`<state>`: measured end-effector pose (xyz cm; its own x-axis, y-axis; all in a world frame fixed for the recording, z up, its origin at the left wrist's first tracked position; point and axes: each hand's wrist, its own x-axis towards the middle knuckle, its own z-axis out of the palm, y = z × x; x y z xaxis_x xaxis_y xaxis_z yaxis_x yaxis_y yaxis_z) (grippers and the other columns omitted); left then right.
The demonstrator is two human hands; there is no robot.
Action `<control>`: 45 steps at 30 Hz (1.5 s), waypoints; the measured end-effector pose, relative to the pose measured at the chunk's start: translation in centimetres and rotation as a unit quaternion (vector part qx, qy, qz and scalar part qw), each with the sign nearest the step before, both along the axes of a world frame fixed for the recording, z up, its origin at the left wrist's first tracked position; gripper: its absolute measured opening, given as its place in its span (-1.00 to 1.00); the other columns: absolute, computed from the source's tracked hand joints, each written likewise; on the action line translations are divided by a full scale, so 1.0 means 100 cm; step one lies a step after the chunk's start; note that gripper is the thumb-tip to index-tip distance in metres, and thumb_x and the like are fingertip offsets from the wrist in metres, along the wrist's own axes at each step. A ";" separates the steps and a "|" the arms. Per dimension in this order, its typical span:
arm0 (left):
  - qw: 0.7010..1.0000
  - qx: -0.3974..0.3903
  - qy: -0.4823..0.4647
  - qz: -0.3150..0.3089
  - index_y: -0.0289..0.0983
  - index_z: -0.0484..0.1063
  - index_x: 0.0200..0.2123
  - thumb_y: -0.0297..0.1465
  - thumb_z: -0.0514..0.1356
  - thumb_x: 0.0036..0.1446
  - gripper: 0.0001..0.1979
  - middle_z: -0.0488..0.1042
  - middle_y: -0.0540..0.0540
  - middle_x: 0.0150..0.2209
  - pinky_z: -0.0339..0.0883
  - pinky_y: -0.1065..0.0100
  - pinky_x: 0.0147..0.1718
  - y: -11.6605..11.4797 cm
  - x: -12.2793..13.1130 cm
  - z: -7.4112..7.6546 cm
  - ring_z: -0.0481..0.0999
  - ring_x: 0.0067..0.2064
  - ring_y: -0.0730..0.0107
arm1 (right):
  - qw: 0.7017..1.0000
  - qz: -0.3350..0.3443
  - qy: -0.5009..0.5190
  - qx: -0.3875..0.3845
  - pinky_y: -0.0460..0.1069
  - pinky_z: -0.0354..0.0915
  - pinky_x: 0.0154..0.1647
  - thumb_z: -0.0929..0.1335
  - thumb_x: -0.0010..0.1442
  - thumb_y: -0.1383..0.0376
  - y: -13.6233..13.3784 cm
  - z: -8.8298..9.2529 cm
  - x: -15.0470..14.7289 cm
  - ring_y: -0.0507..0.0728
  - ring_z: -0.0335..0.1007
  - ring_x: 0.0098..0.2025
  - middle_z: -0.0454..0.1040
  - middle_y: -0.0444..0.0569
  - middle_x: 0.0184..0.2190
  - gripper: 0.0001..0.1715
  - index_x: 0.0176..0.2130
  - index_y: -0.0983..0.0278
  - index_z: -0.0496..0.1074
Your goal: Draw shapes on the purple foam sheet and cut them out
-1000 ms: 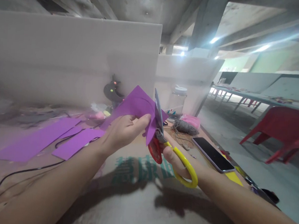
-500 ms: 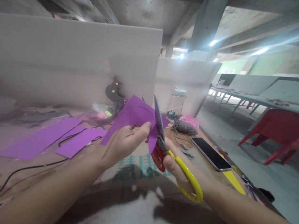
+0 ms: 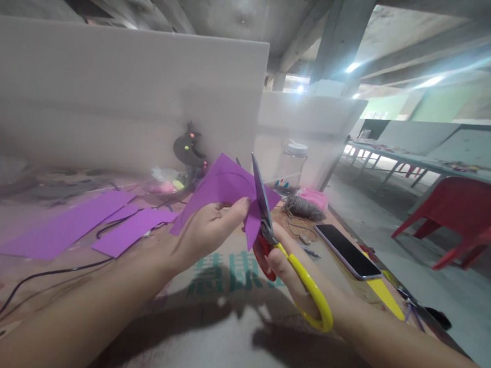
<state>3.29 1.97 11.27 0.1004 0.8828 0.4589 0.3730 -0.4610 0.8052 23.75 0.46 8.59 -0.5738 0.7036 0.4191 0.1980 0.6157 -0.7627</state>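
My left hand (image 3: pixel 209 226) pinches a sheet of purple paper (image 3: pixel 222 182), held up over the table, with the thumb on its near face. A curved line is faintly visible on the sheet. My right hand (image 3: pixel 287 274) grips a pair of scissors (image 3: pixel 311 289) with one yellow and one red handle loop. The scissor blades point up and stand apart, with the right part of the paper between them. A cut flap of the sheet hangs just left of the blades' pivot. More purple paper pieces (image 3: pixel 74 225) lie on the table to the left.
A phone (image 3: pixel 347 251) lies to the right, near grey yarn (image 3: pixel 305 208), a clear jar (image 3: pixel 292 167) and a pink bag (image 3: pixel 314 199). A black cable (image 3: pixel 49 274) crosses the left side. White boards (image 3: pixel 121 97) stand behind. A red chair (image 3: pixel 457 215) is at right.
The scissors and paper have shifted only very slightly relative to each other; the blades are still apart around the sheet. The camera view has moved a little.
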 end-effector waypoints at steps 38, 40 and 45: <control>0.995 -0.042 0.083 0.022 -0.22 0.53 -0.55 0.11 0.11 0.19 -0.43 0.45 -0.02 -0.59 0.24 0.32 -0.49 0.005 -0.016 0.011 0.39 -0.49 0.29 | 0.998 -0.022 0.019 -0.055 0.00 0.24 -0.39 0.20 0.39 -0.24 -0.003 0.000 0.002 0.08 0.20 -0.43 0.22 -0.16 -0.46 -0.40 -0.11 0.22 0.31; 0.996 -0.038 0.084 0.020 -0.21 0.53 -0.57 0.13 0.10 0.19 -0.41 0.42 -0.02 -0.61 0.22 0.32 -0.51 0.006 -0.016 0.012 0.36 -0.51 0.29 | 0.998 -0.015 0.025 -0.062 0.00 0.22 -0.40 0.21 0.40 -0.23 -0.002 -0.002 0.002 0.07 0.18 -0.45 0.21 -0.17 -0.47 -0.42 -0.09 0.22 0.30; 0.996 -0.026 0.090 0.013 -0.20 0.48 -0.60 0.15 0.08 0.20 -0.40 0.39 0.00 -0.62 0.19 0.33 -0.53 0.006 -0.017 0.012 0.33 -0.52 0.31 | 0.997 -0.012 0.025 -0.074 -0.02 0.19 -0.44 0.23 0.38 -0.25 0.000 -0.005 0.004 0.05 0.15 -0.47 0.20 -0.19 -0.48 -0.35 0.00 0.25 0.32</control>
<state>1.60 2.62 12.46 0.1545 0.9080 0.3896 0.5247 -0.4095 0.7463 24.12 0.49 8.09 -0.5371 0.7730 0.3376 0.1703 0.4914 -0.8541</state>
